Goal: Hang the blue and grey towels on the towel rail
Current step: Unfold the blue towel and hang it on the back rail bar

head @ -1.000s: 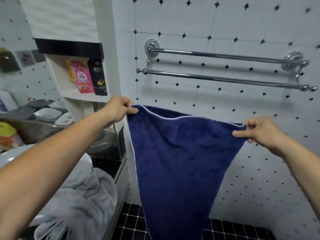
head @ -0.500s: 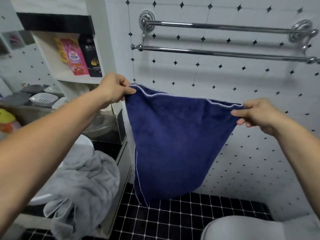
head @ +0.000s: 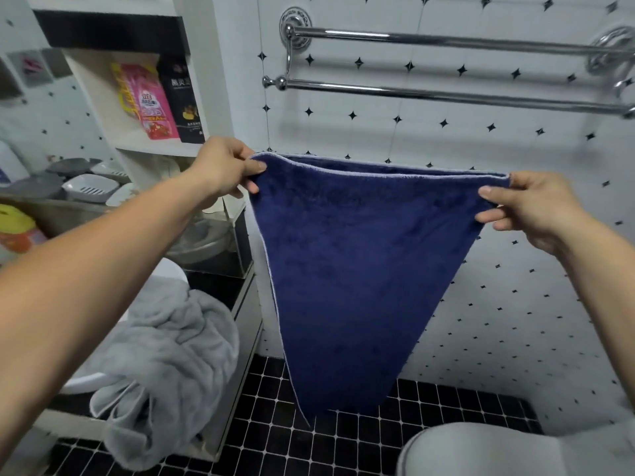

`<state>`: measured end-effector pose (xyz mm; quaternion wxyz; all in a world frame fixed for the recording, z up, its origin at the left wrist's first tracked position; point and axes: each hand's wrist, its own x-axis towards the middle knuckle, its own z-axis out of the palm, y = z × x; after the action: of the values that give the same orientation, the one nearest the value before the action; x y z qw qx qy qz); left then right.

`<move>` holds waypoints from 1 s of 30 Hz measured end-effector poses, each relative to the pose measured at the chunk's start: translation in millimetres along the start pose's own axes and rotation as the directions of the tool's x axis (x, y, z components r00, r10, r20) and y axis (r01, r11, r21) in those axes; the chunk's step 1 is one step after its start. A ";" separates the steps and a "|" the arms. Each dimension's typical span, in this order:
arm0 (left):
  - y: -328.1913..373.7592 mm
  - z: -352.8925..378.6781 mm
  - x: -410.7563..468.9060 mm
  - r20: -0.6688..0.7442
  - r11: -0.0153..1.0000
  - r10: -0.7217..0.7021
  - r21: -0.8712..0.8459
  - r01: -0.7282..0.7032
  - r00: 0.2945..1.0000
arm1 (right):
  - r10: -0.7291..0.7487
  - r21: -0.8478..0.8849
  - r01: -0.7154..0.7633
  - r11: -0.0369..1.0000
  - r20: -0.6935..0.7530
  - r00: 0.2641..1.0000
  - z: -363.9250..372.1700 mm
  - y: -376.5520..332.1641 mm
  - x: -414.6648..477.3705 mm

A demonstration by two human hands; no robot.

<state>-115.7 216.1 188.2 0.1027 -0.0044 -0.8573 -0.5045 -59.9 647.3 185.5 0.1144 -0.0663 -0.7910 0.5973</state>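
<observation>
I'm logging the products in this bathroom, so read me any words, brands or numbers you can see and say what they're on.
Pink pouch on the shelf: Chinese print, too blurred to read.
Black pouch beside it: pale characters, too blurred to read.
No other legible text.

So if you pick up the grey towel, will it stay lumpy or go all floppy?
Probably floppy: the grey towel lies in soft folds and droops over an edge. It would likely hang down like the blue towel, which sags to a limp point. It looks thick and bulky, so maybe a bit heavier.
</observation>
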 end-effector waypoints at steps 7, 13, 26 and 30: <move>4.3 26.1 6.6 0.098 0.999 -0.045 -0.003 0.045 0.994 | 0.196 0.164 -0.216 0.962 0.130 0.972 -10.5 17.5 4.2; 38.9 -10.1 5.3 0.399 0.772 0.118 -0.613 0.168 0.909 | -0.003 0.474 -0.095 0.876 0.201 0.979 -35.5 -4.1 9.9; 34.3 -10.9 -5.3 0.326 0.996 -0.064 -0.030 0.079 0.943 | 0.024 0.172 -0.041 0.984 0.094 0.995 -15.6 11.0 14.4; 34.9 -11.0 -7.3 0.224 0.998 -0.030 0.058 0.018 0.974 | -0.001 0.201 -0.015 0.979 0.076 0.997 -20.7 2.3 10.1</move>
<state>-102.8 224.5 222.2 -0.0008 -0.0481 -0.8771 -0.4779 -64.3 669.7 189.7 0.0885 -0.0345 -0.7299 0.6769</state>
